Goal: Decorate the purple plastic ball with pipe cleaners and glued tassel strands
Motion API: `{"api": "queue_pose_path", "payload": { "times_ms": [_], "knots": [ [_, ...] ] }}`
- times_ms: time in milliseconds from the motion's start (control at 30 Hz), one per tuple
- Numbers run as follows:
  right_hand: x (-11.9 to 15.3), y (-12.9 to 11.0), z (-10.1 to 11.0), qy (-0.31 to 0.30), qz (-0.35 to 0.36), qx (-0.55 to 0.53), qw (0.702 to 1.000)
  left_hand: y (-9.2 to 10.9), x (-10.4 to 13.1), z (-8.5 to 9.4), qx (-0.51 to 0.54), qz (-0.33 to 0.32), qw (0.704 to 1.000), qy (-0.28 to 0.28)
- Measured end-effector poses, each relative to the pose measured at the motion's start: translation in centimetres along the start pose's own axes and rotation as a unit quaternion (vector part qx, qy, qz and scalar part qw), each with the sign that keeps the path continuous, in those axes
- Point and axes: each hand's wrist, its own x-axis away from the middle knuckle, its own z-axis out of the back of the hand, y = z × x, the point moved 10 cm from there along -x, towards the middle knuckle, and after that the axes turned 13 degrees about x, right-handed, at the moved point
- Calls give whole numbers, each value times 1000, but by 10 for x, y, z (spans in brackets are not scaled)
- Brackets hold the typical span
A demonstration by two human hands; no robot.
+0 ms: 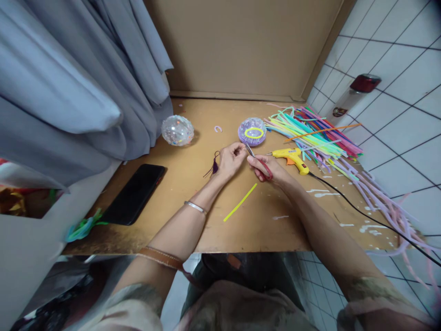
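Observation:
In my right hand (264, 168) is a pair of red-handled scissors (268, 172), their blades pointing up and left. The fingertips of my left hand (231, 158) are pinched together close to the blade tips; what they hold, if anything, is too small to make out. Just beyond both hands sits a purple round piece (243, 135) with a yellow ring (254, 133) on it. A yellow pipe cleaner (240, 202) lies on the table nearer to me, between my forearms. Beside my left hand is a dark purple tassel (215, 165).
A yellow glue gun (288, 155) lies right of my hands, its black cord (347, 197) running off right. Behind it is a pile of coloured pipe cleaners (310, 133). A clear ball (178, 130) and black phone (136, 195) are leftward. A curtain (86, 82) hangs left.

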Motion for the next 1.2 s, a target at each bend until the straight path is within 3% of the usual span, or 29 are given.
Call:
{"api": "queue_pose_path", "payload": {
  "times_ms": [433,633,1033,1200],
  "knots": [
    [-2,4,0,-1,3,-10,1000,0,0,1,0,-2,1000,-2],
    [4,-5,-7,-39,11,-19,999,-1,0,-1,13,5,1000,-2],
    [-1,4,1,-30,-1,-7,1000,-4,1,0,-4,10,1000,2],
    [3,-3,-2,-31,14,1,999,-1,1,-1,2,11,1000,3]
  ]
}}
